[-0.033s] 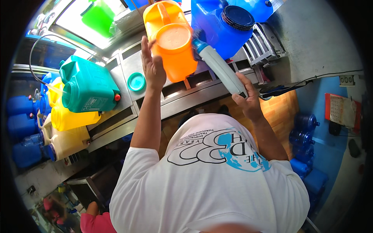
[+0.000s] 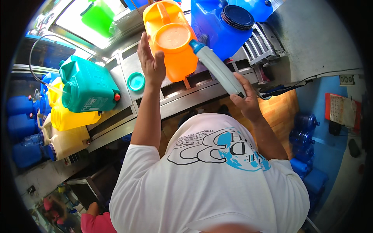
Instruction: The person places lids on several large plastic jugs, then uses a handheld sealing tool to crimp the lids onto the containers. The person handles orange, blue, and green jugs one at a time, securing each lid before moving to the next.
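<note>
My right hand (image 2: 248, 100) grips the lower end of a long grey tube-shaped tool (image 2: 219, 68) with a blue tip. The tool slants up and left, its tip at the right side of the orange jug (image 2: 176, 64). I cannot make out what kind of tool it is. The jug stands on the metal counter with its round orange top toward me. My left hand (image 2: 152, 64) is raised at the jug's left side, fingers extended and holding nothing. Whether it touches the jug cannot be told. A large blue container (image 2: 219, 33) with a black lid stands right of the jug.
A turquoise lid (image 2: 136, 81) lies on the metal counter (image 2: 171, 108). Left of it, a thin hose runs to the mouth of a green jug (image 2: 93, 87), near a yellow jug (image 2: 74, 116). A person's pink sleeve (image 2: 97, 223) shows lower left. Blue bottles (image 2: 303, 136) line the right wall.
The tool's tip has shifted slightly left and up, and my right hand has moved a little left with it. My left hand has risen slightly, drifting left.
</note>
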A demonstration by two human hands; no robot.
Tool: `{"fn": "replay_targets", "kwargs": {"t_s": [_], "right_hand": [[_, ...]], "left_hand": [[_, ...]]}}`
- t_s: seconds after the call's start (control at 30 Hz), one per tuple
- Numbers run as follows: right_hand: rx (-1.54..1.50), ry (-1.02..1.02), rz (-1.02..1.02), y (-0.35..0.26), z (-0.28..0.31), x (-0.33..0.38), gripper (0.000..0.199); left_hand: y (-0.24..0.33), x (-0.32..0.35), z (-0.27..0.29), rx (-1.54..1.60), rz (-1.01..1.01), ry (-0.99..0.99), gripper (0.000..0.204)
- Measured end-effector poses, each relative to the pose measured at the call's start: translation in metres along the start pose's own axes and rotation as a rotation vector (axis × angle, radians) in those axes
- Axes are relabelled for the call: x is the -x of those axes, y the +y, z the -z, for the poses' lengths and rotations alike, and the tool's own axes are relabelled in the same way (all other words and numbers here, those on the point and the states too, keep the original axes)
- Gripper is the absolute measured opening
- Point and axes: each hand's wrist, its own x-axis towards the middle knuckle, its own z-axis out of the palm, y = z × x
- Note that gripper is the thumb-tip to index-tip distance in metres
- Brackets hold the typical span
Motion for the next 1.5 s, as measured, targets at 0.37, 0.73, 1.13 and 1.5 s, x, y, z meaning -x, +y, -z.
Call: {"fn": "replay_targets", "kwargs": {"t_s": [0.37,0.73,1.13,1.5], "right_hand": [[-0.4,0.386,-0.053,0.039,0.052,-0.001,0.057],[-0.447,0.398,-0.163,0.106,0.282,-0.058,0.06],[0.639,0.66,-0.072,0.224,0.346,-0.118,0.042],[0.541,0.412,-0.554,0.304,0.182,0.162,0.033]], "left_hand": [[-0.016,0.11,-0.086,-0.311,-0.484,-0.882,0.048],[-0.039,0.129,-0.114,-0.221,-0.161,-0.909,0.056],[-0.018,0.173,-0.25,-0.159,0.049,-1.007,0.054],[-0.043,0.165,-0.241,-0.267,0.057,-1.163,0.043]]}}
